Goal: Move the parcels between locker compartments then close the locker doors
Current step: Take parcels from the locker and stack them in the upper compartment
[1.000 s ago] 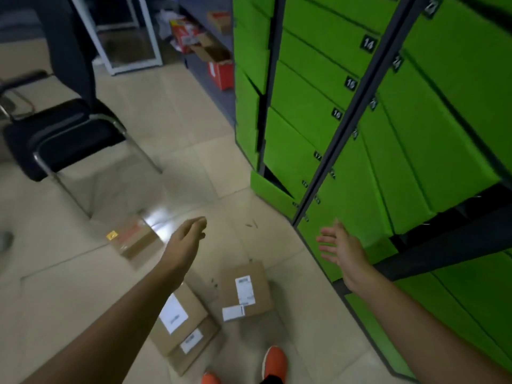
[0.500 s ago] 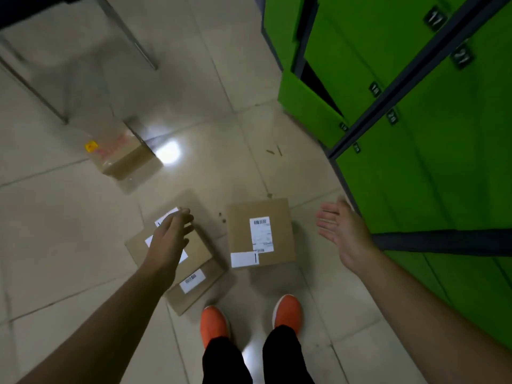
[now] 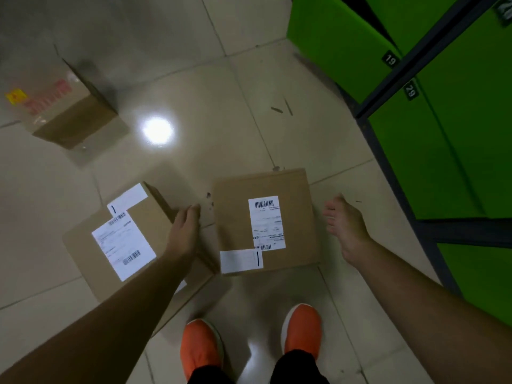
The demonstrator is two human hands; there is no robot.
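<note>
Parcel pickup point. Green locker doors (image 3: 457, 162) with number tags (image 3: 390, 60) fill right of frame; labelled cardboard parcels (image 3: 238, 217) lie on tiled floor (image 3: 194, 79), centre and left.

Four cardboard parcels (image 3: 63, 115) (image 3: 133, 231) (image 3: 198, 275) (image 3: 235, 217), two hands (image 3: 185, 231) (image 3: 346, 225), two orange shoes (image 3: 201, 347) (image 3: 302, 331) and one green locker bank (image 3: 457, 162).

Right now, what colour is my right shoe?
Orange. The right shoe shows best in the head view.
</note>
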